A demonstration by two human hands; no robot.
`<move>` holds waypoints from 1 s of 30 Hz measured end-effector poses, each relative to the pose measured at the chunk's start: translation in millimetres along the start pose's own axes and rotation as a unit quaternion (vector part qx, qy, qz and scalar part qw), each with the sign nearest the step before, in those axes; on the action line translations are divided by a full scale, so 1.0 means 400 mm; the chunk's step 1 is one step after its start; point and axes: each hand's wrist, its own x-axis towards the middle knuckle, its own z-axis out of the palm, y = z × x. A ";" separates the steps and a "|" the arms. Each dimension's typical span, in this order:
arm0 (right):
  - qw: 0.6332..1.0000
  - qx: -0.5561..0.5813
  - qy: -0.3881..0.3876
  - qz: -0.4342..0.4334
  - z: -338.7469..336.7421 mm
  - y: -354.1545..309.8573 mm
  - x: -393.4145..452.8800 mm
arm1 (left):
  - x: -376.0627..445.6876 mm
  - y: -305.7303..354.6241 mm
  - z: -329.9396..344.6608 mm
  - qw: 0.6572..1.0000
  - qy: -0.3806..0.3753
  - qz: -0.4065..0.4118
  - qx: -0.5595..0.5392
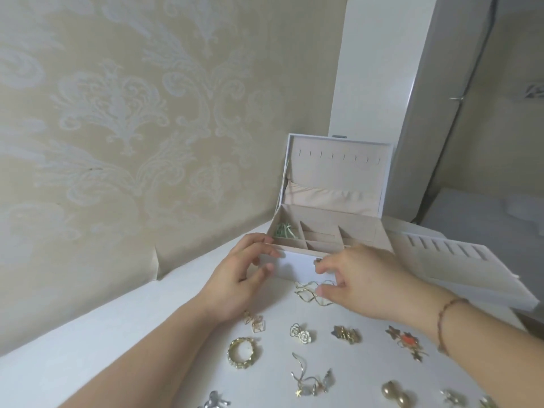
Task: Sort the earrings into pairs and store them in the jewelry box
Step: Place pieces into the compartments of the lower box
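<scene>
The white jewelry box (pixel 297 265) stands open on the white table, its lid upright. A green pair of earrings (pixel 281 231) lies in its back left compartment. My left hand (pixel 238 279) holds the box's front left corner, fingers on the rim and thumb against the front wall. In front of the box lie the wavy gold earrings (pixel 309 291), and my right hand (pixel 362 279) pinches their right end. Nearer me, pairs lie apart: gold cube earrings (pixel 256 322), white rose earrings (pixel 301 334), gold pearl hoops (pixel 243 353) and orange-and-gold earrings (pixel 407 341).
More pairs lie toward the near edge: gold star studs (pixel 347 334), silver-gold dangles (pixel 312 381), gold balls (pixel 396 393) and silver ones (pixel 216 403). A white slotted insert (pixel 459 260) rests right of the box. Patterned wall stands close on the left, a white cabinet (pixel 382 83) behind.
</scene>
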 end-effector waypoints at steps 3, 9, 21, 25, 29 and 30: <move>0.999 -0.036 -0.002 0.001 0.040 0.000 0.010 | 0.001 0.000 0.000 1.000 -0.003 0.003 0.006; 0.999 -0.041 -0.011 -0.003 0.069 -0.006 0.027 | 0.002 -0.007 0.000 1.000 -0.003 0.004 0.002; 0.999 0.029 0.016 0.015 0.082 0.008 0.016 | 0.003 -0.008 0.002 1.000 -0.001 0.003 0.005; 1.000 0.014 0.011 -0.001 0.072 0.007 0.007 | 0.003 -0.005 0.002 1.000 0.000 0.002 0.006; 0.999 -0.014 -0.003 -0.036 0.033 0.001 -0.016 | 0.001 -0.002 0.001 1.000 0.000 0.001 0.010; 0.999 0.011 -0.003 -0.036 0.011 0.004 -0.020 | 0.001 -0.003 0.001 1.000 0.000 0.001 0.010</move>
